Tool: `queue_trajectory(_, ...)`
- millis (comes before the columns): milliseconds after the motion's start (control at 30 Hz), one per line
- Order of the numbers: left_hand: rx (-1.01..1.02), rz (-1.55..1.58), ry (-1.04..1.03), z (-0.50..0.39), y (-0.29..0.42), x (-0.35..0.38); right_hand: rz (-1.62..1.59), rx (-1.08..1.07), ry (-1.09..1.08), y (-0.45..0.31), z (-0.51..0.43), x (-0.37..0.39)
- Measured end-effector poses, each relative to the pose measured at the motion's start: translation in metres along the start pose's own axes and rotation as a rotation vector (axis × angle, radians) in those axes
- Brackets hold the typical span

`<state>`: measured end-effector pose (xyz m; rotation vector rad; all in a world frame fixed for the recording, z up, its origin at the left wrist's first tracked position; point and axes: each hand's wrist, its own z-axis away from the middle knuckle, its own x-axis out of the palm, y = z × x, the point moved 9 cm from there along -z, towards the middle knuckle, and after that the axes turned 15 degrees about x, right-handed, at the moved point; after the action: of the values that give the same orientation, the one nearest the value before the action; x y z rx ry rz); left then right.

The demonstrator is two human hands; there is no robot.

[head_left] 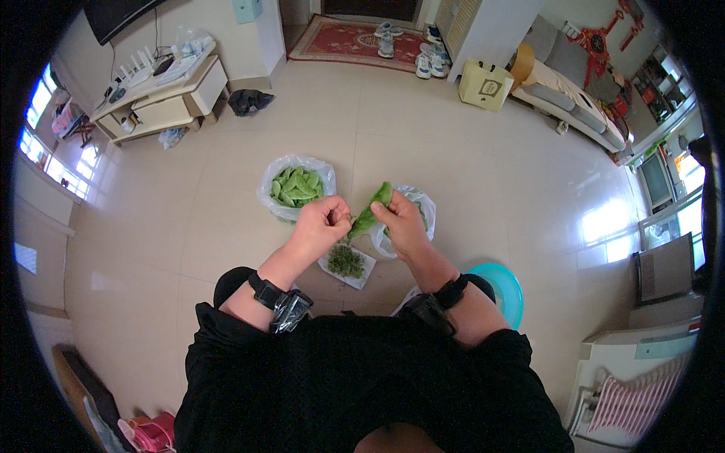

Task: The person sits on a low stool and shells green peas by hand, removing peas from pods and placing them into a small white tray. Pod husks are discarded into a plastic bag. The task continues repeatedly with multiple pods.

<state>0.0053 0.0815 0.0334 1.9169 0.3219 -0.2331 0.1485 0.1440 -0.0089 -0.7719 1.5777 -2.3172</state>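
Note:
My right hand [403, 219] grips a long flat green bean pod [371, 209] between thumb and fingers, tilted with its upper end away from me. At the pod's lower end, the fingers of my left hand [324, 223] are pinched together; how much they hold is too small to make out. Below the hands, a pile of green trimmings [346, 261] lies on a white sheet [360, 278]. Beyond my left hand stands a clear plastic bag [266, 187] full of flat green bean pods [296, 186]. Another plastic bag [429, 212], partly hidden by my right hand, holds more green pods.
A turquoise basin [512, 294] sits by my right knee. Farther off are a low TV cabinet [164, 110], a black plastic bag [249, 102], a yellow tote bag [485, 85], a sofa [572, 107] and several shoes [432, 61] by a red rug [340, 42].

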Motion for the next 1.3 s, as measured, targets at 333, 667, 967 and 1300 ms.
queue_trajectory(333,-0.017,0.134,0.058,0.001,-0.007,-0.005,0.116,-0.048,0.178,-0.019,0.006,-0.025)
queue_trajectory(667,-0.056,0.127,0.006,0.003,-0.028,-0.011,-0.104,-0.056,0.337,-0.025,0.007,-0.069)
queue_trajectory(967,-0.071,0.092,-0.018,0.004,-0.031,-0.012,-0.338,-0.2,0.471,-0.046,0.015,-0.112)
queue_trajectory(1300,-0.049,-0.11,-0.14,0.003,-0.027,-0.002,-0.353,-0.171,0.225,-0.043,0.007,-0.092)
